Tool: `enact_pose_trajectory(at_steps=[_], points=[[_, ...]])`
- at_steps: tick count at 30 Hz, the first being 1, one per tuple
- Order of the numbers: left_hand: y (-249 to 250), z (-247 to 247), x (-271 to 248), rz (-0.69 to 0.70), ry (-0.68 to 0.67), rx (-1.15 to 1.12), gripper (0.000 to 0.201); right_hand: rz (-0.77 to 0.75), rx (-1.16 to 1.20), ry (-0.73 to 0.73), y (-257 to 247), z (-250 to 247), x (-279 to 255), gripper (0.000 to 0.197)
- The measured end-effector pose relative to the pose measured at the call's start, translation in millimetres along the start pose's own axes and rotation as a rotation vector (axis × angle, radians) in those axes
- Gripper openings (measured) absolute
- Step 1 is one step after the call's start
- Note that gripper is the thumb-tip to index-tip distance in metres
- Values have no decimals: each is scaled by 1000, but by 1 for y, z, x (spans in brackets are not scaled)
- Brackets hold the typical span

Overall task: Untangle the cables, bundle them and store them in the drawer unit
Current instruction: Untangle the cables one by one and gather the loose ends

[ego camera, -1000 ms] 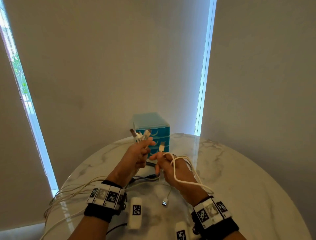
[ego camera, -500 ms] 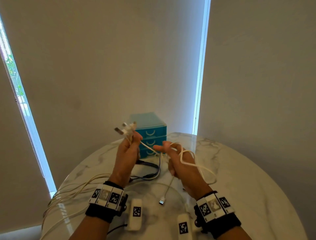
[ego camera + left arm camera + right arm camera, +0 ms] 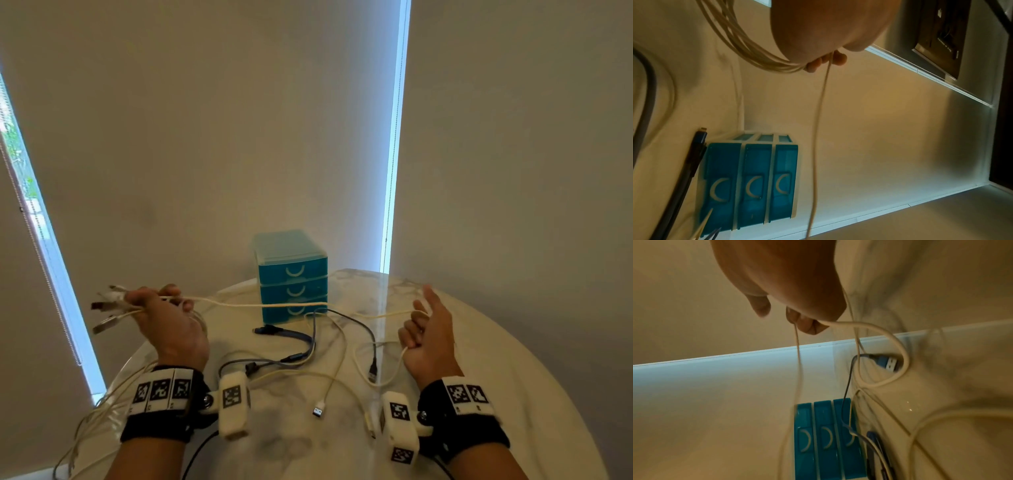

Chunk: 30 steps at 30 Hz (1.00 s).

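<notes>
My left hand point(image 3: 164, 308) is raised at the left and grips a bunch of white cable ends point(image 3: 109, 305), their plugs sticking out leftward. One white cable point(image 3: 274, 304) runs taut from it across to my right hand point(image 3: 423, 323), whose curled fingers hold it while the thumb points up. In the right wrist view that white cable point(image 3: 869, 326) loops below the fingers. A teal three-drawer unit point(image 3: 291, 274) stands at the table's back, its drawers closed. A dark cable point(image 3: 291, 337) and loose white cables point(image 3: 329, 380) lie tangled on the marble table point(image 3: 513, 377).
Several white cable strands point(image 3: 96, 407) hang off the table's left edge. A loose USB plug point(image 3: 318, 411) lies near the front middle. Walls and blinds stand close behind the round table. A bright window strip point(image 3: 30, 219) runs down the left.
My hands have moved wide apart, left hand leftward and right hand rightward, pulling one white cable taut between them. The camera view has tilted down slightly.
</notes>
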State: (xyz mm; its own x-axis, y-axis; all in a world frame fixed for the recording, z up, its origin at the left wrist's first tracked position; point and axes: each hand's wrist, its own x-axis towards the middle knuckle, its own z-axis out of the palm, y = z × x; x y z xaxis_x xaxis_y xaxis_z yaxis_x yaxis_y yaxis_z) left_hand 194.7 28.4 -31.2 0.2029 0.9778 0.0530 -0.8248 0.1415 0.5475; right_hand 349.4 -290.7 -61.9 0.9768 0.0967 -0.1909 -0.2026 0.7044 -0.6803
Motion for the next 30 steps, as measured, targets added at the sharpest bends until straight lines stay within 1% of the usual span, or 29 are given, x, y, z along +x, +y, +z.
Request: enact_pose_trajectory(at_steps=[1, 2, 3, 4, 5, 6, 8, 10, 11, 12, 13, 14, 15, 16, 17, 18, 19, 21, 22, 23, 25, 26, 28, 30], points=[[-1, -1, 1, 7, 30, 3, 23, -26, 8, 34, 0, 0, 0, 37], [-2, -1, 1, 2, 34, -12, 23, -46, -11, 43, 1, 3, -2, 34], [-1, 0, -1, -20, 8, -53, 23, -54, -51, 22, 3, 6, -3, 29], [-1, 1, -4, -54, -43, -85, 25, -44, -106, -42, 7, 12, -7, 24], [1, 1, -7, -96, -110, -76, 29, -18, -168, -140, 11, 17, -13, 24], [4, 3, -11, -143, -191, -17, 32, 20, -228, -250, 15, 22, -20, 26], [7, 7, -23, -229, -389, 216, 37, 68, -340, -453, 19, 33, -35, 33], [7, 10, -39, -267, -602, 517, 43, 69, -442, -578, 23, 41, -48, 36], [8, 13, -49, -248, -707, 677, 46, 67, -469, -606, 25, 43, -51, 37], [8, 15, -60, -207, -814, 835, 44, 74, -475, -621, 27, 45, -56, 37], [7, 18, -72, -156, -924, 965, 35, 87, -459, -630, 30, 47, -59, 36], [5, 20, -82, -115, -1025, 1041, 22, 105, -428, -635, 33, 48, -62, 36], [3, 22, -92, -115, -1121, 1063, 10, 122, -395, -639, 36, 48, -65, 35], [1, 22, -100, -139, -1216, 1075, 11, 128, -368, -633, 38, 48, -68, 35], [-2, 22, -106, -164, -1290, 1095, 16, 123, -355, -615, 39, 49, -70, 36], [-5, 21, -107, -163, -1322, 1127, 18, 120, -349, -596, 40, 50, -71, 36], [-7, 22, -107, -117, -1323, 1163, 15, 130, -338, -590, 40, 52, -71, 36], [-8, 21, -99, 63, -1262, 1233, 9, 155, -330, -627, 37, 52, -66, 37], [-8, 21, -94, 143, -1204, 1242, 14, 139, -372, -645, 33, 51, -62, 39], [-7, 22, -91, 194, -1133, 1203, 20, 99, -460, -649, 29, 47, -56, 40], [-5, 20, -82, 216, -928, 1006, 26, -18, -725, -593, 21, 38, -48, 41], [-4, 19, -76, 200, -813, 909, 26, -96, -857, -536, 17, 34, -45, 41], [-3, 14, -62, 168, -614, 793, 31, -262, -1057, -355, 12, 27, -38, 45], [-4, 8, -46, 148, -476, 711, 40, -430, -1208, -152, 5, 18, -27, 54]])
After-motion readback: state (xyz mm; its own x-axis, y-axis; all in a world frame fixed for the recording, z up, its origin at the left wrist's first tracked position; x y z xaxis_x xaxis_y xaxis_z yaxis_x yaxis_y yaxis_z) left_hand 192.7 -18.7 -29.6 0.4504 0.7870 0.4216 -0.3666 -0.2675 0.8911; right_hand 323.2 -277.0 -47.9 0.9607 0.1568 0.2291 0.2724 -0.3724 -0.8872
